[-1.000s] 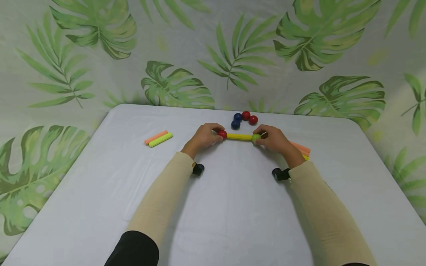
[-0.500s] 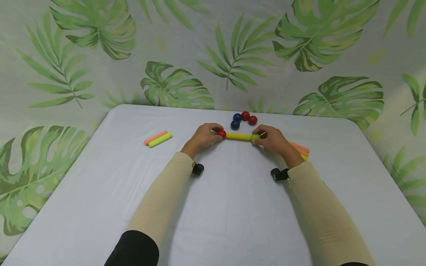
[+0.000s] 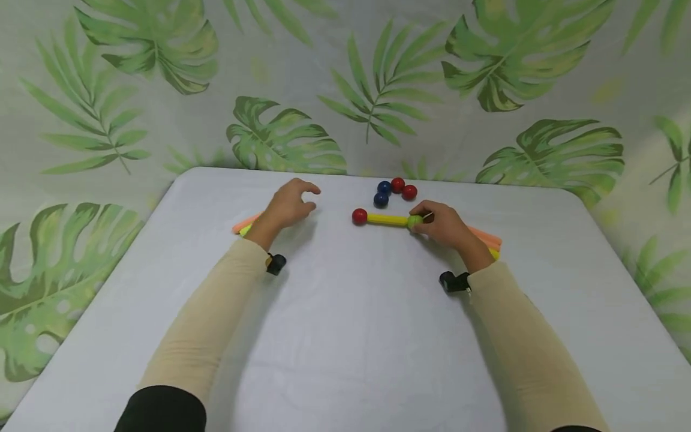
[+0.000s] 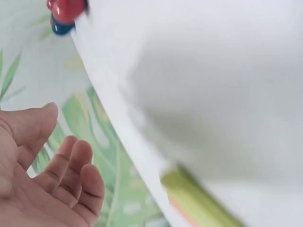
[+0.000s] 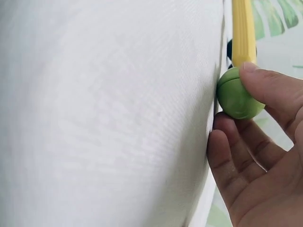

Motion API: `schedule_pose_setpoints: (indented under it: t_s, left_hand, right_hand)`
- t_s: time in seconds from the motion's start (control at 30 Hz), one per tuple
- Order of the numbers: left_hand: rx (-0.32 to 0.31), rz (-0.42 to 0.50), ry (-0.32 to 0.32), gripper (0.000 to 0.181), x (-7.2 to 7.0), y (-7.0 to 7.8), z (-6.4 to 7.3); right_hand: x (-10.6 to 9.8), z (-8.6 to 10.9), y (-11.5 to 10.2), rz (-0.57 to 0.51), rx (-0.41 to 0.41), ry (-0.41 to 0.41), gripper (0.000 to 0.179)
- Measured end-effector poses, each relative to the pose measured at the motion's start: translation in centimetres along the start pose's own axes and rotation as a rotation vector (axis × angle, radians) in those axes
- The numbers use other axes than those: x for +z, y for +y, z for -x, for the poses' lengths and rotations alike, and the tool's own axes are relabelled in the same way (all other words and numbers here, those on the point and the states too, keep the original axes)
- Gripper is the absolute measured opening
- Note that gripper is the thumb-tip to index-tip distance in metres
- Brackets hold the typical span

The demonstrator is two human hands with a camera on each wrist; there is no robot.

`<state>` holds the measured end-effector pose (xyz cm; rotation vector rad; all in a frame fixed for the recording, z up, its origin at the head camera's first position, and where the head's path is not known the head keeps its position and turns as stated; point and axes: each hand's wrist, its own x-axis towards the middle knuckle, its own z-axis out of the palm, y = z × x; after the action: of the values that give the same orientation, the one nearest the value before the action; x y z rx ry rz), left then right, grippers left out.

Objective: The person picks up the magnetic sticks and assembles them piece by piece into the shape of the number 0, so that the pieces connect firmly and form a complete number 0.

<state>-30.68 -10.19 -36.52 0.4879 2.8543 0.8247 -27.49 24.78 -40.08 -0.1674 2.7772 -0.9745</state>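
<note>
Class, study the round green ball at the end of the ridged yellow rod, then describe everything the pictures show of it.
The round green ball looks smooth, perhaps plastic or painted wood, with a thin groove curving across it. It sits at one end of the ridged yellow rod, opposite the glossy red ball, on or just above the white tabletop. The right hand pinches it, thumb covering part of its surface near the rod.

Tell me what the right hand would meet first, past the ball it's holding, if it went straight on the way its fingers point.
Probably the ridged yellow stick: it lies straight ahead of the right hand, its end against the green ball. They may be joined, so both might simply slide along together.
</note>
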Motion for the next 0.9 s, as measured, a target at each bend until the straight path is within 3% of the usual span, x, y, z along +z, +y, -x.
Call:
schedule_pose_setpoints:
  t_s: [0.1, 0.23, 0.37, 0.47, 0.67, 0.9]
  left_hand:
    - [-0.046, -0.076, 0.012, 0.036, -2.5, -1.8, 1.6]
    - [-0.109, -0.147, 0.010, 0.035, -3.8, -4.0, 3.3]
    - [-0.150, -0.224, -0.033, 0.034, -3.6, -5.6, 4.3]
    - [-0.143, -0.268, -0.065, 0.033, -3.1, -6.2, 4.7]
    - [-0.134, -0.242, -0.059, 0.031, -2.7, -6.6, 5.2]
    - [-0.116, -0.225, -0.108, 0.032, -2.5, -6.8, 5.6]
  right_hand:
    - [-0.2, 0.0, -0.1, 0.007, -0.006, -0.007, 0.038]
    - [-0.3, -0.1, -0.2, 0.026, 0.006, -0.026, 0.039]
    - [-0.3, -0.2, -0.3, 0.026, 0.013, -0.053, 0.040]
    - [-0.3, -0.2, -0.3, 0.025, 0.003, -0.058, 0.040]
    - [-0.2, -0.2, -0.1, 0.012, -0.018, -0.047, 0.037]
    - [-0.5, 0.0, 0.2, 0.026, -0.025, -0.043, 0.033]
